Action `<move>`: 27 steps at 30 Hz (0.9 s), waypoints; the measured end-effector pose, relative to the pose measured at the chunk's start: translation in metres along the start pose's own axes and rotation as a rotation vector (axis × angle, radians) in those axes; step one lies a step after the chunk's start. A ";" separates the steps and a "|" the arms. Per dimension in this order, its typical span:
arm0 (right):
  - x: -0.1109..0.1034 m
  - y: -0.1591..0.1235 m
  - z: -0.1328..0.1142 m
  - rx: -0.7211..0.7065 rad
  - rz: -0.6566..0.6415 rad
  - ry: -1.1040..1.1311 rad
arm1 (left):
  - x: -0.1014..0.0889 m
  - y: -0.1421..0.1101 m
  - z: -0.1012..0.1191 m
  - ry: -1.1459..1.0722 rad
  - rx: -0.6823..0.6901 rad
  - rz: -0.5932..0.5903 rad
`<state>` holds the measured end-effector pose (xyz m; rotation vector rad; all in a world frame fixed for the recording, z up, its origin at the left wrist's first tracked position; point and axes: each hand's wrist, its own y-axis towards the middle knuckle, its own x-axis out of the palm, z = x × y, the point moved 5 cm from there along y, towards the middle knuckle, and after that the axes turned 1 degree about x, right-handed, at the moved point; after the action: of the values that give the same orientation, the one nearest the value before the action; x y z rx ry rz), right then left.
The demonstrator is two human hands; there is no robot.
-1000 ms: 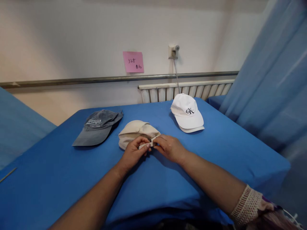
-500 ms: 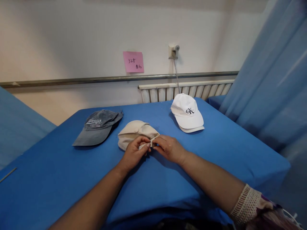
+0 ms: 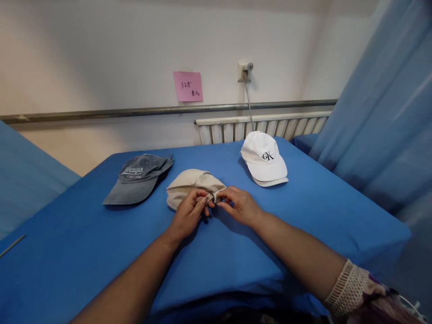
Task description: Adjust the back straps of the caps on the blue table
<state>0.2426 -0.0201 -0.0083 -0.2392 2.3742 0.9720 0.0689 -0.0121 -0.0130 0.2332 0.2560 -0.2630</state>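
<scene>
A beige cap (image 3: pixel 189 182) lies on the blue-covered table, its strap side facing me. My left hand (image 3: pixel 189 209) pinches one end of its back strap (image 3: pixel 209 198) between thumb and fingers. With thumb and forefinger, my right hand (image 3: pixel 241 204) grips the other strap end at the cap's right side. A small gap shows between the two ends. To the left rests a grey-blue cap (image 3: pixel 138 175) with white lettering, brim toward me. White caps (image 3: pixel 263 155), seemingly two stacked, sit at the back right with black letters on the front.
The blue cloth (image 3: pixel 236 270) covers the table. Behind it are a white radiator (image 3: pixel 270 123), a metal rail (image 3: pixel 135 112), a socket with a plug and cord (image 3: pixel 245 72), and a pink note (image 3: pixel 188 86). Blue curtains (image 3: pixel 381 99) hang at both sides. A thin stick (image 3: pixel 12 246) lies far left.
The strap ends between my fingers have come apart slightly, and my left fingertips have shifted. The caps on the left and right stay where they were.
</scene>
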 end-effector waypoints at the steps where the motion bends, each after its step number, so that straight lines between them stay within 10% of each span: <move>1: 0.000 0.000 0.001 0.001 0.014 0.007 | 0.001 0.000 -0.001 -0.018 -0.010 0.002; 27: 0.001 0.000 0.010 0.048 -0.002 0.008 | -0.001 -0.003 0.008 -0.001 -0.034 0.044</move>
<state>0.2459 -0.0129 -0.0147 -0.2277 2.4013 0.9134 0.0683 -0.0168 -0.0061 0.2044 0.2537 -0.2149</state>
